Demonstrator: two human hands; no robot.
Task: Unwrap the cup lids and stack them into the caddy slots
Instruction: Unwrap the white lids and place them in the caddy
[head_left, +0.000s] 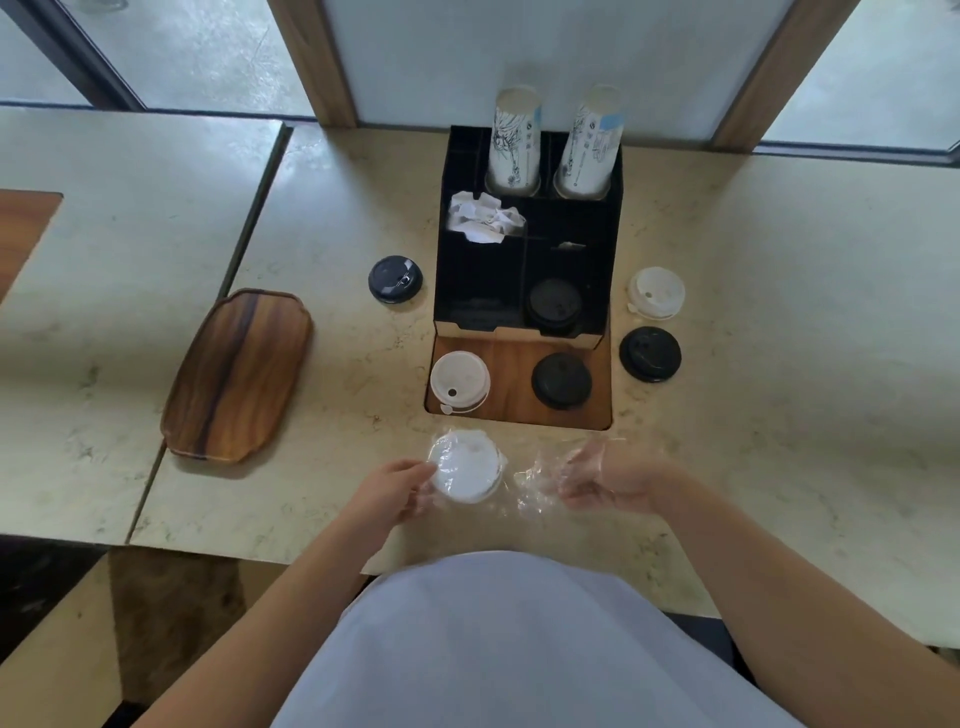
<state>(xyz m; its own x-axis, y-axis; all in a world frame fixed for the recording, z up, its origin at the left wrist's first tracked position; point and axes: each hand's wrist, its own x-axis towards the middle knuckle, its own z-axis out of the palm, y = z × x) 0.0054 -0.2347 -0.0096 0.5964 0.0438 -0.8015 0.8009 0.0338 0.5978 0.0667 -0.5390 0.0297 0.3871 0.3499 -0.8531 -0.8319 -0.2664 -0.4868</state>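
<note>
Clear plastic wrap (535, 480) stretches between our hands. Our left hand (387, 491) pinches the white lid (465, 470); our right hand (605, 475) grips the wrap.

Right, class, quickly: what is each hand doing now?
Left hand: holds the wrapped white lids.
Right hand: pinches the clear plastic wrap.

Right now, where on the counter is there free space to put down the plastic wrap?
Bare counter lies right of the black lid and the white lid, out to the edge. A smaller patch lies between the wooden tray and the caddy. It is crowded in front of the caddy, where the hands work.
</note>
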